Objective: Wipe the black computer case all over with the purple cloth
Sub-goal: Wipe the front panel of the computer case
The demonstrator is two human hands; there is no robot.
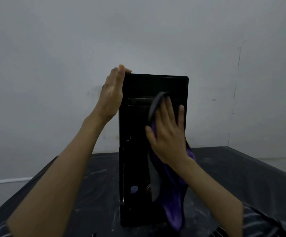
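The black computer case stands upright on the dark table, its front panel facing me. My left hand lies flat along the case's upper left edge, fingertips hooked over the top corner. My right hand presses the purple cloth against the right half of the front panel with straight, spread fingers. The cloth has a grey side that shows above my fingers and along its left edge. Most of it hangs down below my palm, almost to the table. My hand and the cloth hide the panel's right side.
The dark table is covered with a wrinkled, scuffed sheet and runs back to a pale grey wall. A wall corner stands at the right. A striped dark fabric lies at the bottom right edge.
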